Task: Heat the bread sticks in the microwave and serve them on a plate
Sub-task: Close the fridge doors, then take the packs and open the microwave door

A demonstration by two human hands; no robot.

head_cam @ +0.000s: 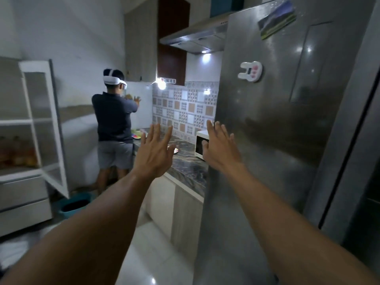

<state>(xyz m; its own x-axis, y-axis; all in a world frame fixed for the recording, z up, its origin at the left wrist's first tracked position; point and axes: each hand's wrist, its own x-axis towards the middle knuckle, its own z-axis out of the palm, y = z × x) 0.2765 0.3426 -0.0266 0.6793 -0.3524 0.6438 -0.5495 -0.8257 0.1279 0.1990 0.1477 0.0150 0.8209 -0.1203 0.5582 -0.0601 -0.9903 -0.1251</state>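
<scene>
Two bare hands, left hand [153, 150] and right hand [221, 148], reach forward with fingers spread, holding nothing. The white microwave [201, 145] sits on the dark marble tabletop [189, 167], half hidden behind the steel refrigerator [267, 120]. Best to approach first and locate the bread sticks, unseen here. Another person [114, 120] stands beyond; plates there blur.

Dim kitchen, hood lamp [204, 52] glare, blurred edges

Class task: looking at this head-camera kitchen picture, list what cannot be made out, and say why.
- Bread sticks: none identifiable in the head view.
- Microwave: mostly hidden by the right hand and the fridge.
- Plates on the counter: partly hidden by the left hand; contents too small.
- Shelf items: blurred.
</scene>
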